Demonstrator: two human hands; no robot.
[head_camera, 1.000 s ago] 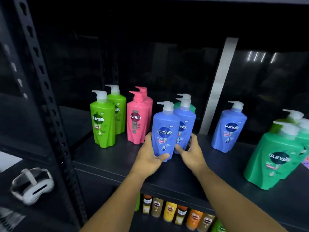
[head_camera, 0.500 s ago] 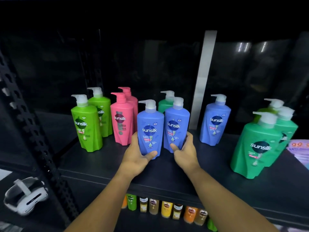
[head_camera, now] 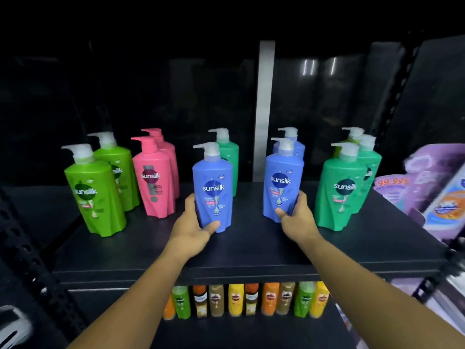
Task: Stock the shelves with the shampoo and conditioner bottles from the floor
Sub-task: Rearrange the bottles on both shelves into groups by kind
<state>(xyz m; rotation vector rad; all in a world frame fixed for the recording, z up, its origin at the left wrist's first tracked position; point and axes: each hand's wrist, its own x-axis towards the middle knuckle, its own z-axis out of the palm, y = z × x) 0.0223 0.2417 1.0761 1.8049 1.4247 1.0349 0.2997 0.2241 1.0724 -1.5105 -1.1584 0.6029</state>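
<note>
Blue bottles parted on shelf
The left bottle is gripped by left hand, right bottle by right hand; colour rows are being sorted.

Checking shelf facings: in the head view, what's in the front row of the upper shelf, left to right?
lime-green Sunsilk bottle → pink Sunsilk bottle → left blue Sunsilk bottle, gripped by the left hand → right blue Sunsilk bottle, gripped by the right hand → dark-green Sunsilk bottle → purple packs
</note>
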